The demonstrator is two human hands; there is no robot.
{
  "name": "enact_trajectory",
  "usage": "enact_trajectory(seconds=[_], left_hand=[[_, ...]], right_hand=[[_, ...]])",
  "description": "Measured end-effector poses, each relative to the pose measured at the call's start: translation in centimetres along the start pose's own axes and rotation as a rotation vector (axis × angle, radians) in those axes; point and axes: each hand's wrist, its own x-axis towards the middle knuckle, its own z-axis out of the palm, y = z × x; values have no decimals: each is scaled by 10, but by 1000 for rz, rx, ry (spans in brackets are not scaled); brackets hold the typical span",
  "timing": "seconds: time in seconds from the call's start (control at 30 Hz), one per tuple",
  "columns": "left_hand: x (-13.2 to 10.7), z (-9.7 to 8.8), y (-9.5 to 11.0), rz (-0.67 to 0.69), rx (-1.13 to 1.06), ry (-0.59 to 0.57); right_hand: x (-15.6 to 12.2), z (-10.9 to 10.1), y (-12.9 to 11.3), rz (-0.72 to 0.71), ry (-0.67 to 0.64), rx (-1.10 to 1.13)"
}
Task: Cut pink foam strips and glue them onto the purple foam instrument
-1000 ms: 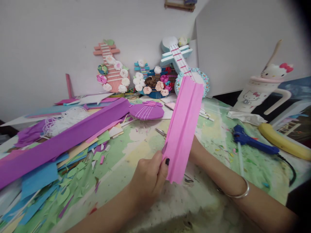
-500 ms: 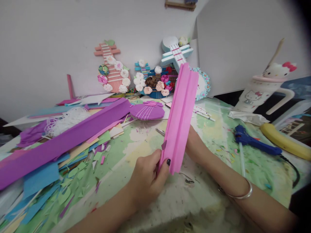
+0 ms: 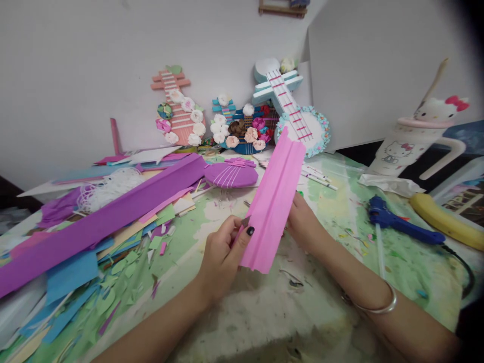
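A long strip of pink crepe paper point(image 3: 270, 212), creased lengthwise, stands tilted in front of me. My left hand point(image 3: 223, 252) pinches its lower left edge, thumb on the near face. A small dark pointed piece point(image 3: 246, 221) shows beside that thumb; I cannot make out what it is. Behind the paper's right edge is my right hand point(image 3: 304, 222), curled, its fingertips hidden. Narrow metal tips, seemingly of scissors point(image 3: 247, 203), poke out past the paper's left side, and a bit of green shows by the right hand. Most of this tool is hidden.
A purple paper strip point(image 3: 113, 217) crosses the left side over paper scraps and white string point(image 3: 109, 187). Behind stand a purple lute-shaped craft point(image 3: 232, 175) and several flower-decorated ones. At right are a blue glue gun point(image 3: 401, 222), a banana point(image 3: 446, 219) and a tumbler point(image 3: 406, 146).
The pink paper has dropped lower and turned its face more towards me, looking wider. My left hand has shifted slightly left and up. The whole view has moved a little.
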Motion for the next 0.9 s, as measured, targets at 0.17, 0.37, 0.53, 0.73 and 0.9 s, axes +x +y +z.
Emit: enact_trajectory(seconds=[0.17,0.37,0.53,0.73,0.9], left_hand=[[7,-8,5,-11,-152,182],[31,-27,-2,65,-337,553],[39,-35,-10,-26,-415,573],[36,-34,-11,-13,-271,417],[34,-32,-4,-55,-234,325]], right_hand=[[-2,-10,18,2,-97,-418],[-6,-30,29,381,-189,-837],[-10,-34,33,505,-102,-898],[0,-6,11,63,-211,-381],[2,8,4,96,-336,-353]])
